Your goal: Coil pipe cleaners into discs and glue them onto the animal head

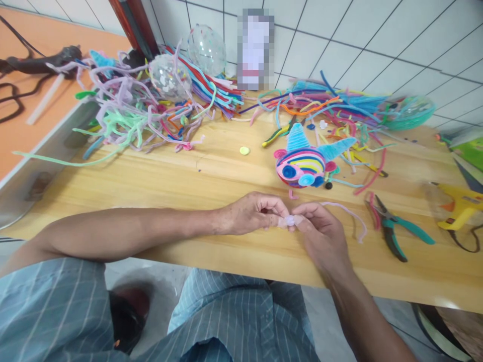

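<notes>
Between my two hands is a small coil of pale purple pipe cleaner, low over the wooden table. My left hand pinches its left side with thumb and index finger. My right hand pinches its right side, and a loose purple tail curves out behind that hand to the right. Just beyond my hands sits a colourful striped figure with blue fuzzy cones and button-like discs. A short pink bent piece lies between the figure and my fingers.
Teal-handled pliers and a yellow glue gun lie at the right. Tangled pipe cleaners fill the back left; more bundles lie along the tiled wall. Yellow-handled pliers and a yellow disc are behind my hands.
</notes>
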A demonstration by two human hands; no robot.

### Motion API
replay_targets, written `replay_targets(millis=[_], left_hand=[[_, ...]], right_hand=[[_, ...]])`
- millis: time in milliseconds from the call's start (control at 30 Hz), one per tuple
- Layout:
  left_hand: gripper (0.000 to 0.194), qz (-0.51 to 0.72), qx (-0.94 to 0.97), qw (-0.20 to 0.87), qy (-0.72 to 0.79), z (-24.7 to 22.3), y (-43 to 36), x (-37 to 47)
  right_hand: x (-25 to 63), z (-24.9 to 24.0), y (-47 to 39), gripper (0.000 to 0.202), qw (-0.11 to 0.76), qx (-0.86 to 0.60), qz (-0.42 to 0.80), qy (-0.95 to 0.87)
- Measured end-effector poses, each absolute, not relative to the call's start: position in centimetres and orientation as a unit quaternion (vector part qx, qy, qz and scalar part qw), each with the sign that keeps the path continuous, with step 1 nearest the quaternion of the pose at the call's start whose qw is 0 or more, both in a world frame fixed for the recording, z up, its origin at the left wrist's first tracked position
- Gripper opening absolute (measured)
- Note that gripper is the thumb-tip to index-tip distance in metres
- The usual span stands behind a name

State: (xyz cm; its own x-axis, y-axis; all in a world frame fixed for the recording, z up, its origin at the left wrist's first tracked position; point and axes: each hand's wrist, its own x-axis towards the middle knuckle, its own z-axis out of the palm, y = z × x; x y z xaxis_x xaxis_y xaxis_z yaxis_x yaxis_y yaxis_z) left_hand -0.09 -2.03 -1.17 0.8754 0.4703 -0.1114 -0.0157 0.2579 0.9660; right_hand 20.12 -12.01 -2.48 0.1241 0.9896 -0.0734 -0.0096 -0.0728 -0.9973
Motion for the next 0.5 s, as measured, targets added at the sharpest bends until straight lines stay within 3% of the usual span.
replay_targets(millis=[200,500], left_hand=[[0.019,0.159,0.576,0.782,0.176,-1.3,-1.9,0.0],[0.039,0.184,0.483,0.827,0.221,-1.6,-1.3,0.5]], right_hand=[[20.2,-2.3,-11.9,0.010,0.501,-0.536,0.522,-0.435],[18.8,-0.5,-11.2,0.011,0.549,-0.515,0.516,-0.410]])
